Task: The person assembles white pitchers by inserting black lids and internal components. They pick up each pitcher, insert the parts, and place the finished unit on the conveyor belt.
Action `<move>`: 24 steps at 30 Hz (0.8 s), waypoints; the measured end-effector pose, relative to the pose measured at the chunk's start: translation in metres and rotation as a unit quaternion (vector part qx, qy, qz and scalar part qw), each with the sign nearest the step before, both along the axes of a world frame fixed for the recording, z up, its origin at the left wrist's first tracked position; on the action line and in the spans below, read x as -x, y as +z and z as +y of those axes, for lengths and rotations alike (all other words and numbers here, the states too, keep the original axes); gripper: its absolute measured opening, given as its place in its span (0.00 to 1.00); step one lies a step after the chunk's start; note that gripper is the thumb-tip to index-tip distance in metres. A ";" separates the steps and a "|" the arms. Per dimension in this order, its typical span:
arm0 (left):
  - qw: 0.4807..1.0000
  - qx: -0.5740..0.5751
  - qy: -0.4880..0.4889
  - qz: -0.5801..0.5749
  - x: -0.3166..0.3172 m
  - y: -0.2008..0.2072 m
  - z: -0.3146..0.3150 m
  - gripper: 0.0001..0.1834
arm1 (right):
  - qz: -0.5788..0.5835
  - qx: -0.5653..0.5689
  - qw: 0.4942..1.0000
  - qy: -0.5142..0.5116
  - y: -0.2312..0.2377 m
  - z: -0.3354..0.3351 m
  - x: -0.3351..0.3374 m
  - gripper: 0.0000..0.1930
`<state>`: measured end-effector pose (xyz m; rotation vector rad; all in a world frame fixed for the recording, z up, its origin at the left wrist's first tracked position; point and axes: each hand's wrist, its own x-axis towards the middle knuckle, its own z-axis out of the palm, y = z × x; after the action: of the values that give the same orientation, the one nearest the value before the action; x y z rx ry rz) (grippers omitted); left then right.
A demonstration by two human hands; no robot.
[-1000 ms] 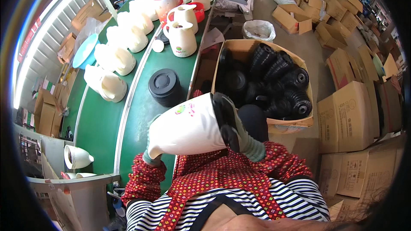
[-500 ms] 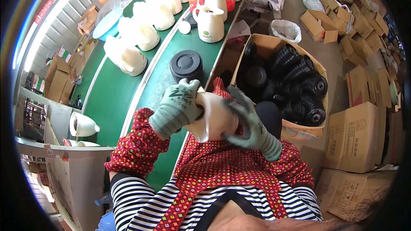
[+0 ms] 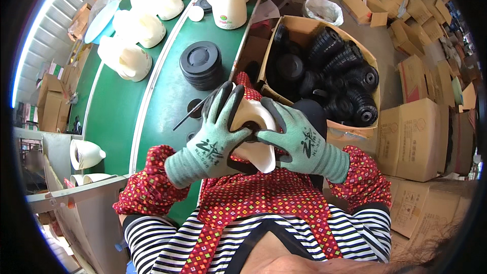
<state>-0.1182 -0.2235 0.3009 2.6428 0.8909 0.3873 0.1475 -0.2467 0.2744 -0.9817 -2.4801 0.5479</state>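
Note:
A white jug shell (image 3: 263, 158) is held in front of my lap, its open mouth and pouring lip toward me. My left hand (image 3: 215, 134) wraps round its left side, and my right hand (image 3: 299, 137) grips the right side. Both gloved thumbs meet at the opening, on a dark spot I cannot make out clearly. Beside my left fingers a thin dark rod (image 3: 186, 117) sticks out over the belt; whether that hand holds it I cannot tell. Just beyond stands a stack of black round discs (image 3: 201, 63) on the green belt (image 3: 165, 101).
An open carton (image 3: 373, 53) full of black ribbed parts stands to the right of the belt. White jugs (image 3: 227, 7) are at the far end, and several more white shells (image 3: 124, 58) line the left lane. Cardboard boxes (image 3: 408, 137) crowd the right side.
My right hand has come in from the jug's side so that both thumbs now press at its mouth. The jug has turned, its lip now lower right. The whole view has shifted slightly.

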 end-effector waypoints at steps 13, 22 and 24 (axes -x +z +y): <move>0.991 0.007 0.001 -0.136 -0.003 -0.026 0.006 0.31 | 0.020 0.005 0.999 0.036 -0.001 0.010 0.001 0.34; 0.889 0.049 0.284 -0.355 -0.001 -0.066 -0.022 0.31 | 0.560 0.413 0.686 -0.213 -0.131 -0.019 -0.013 0.34; 0.917 0.042 0.221 -0.329 -0.002 -0.070 -0.035 0.41 | 0.537 0.336 0.723 -0.274 -0.133 -0.012 -0.035 0.30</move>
<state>-0.1161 -0.2589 0.2310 1.9730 1.2005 1.2246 0.1822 -0.2589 0.1415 -1.0910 -0.8703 1.3513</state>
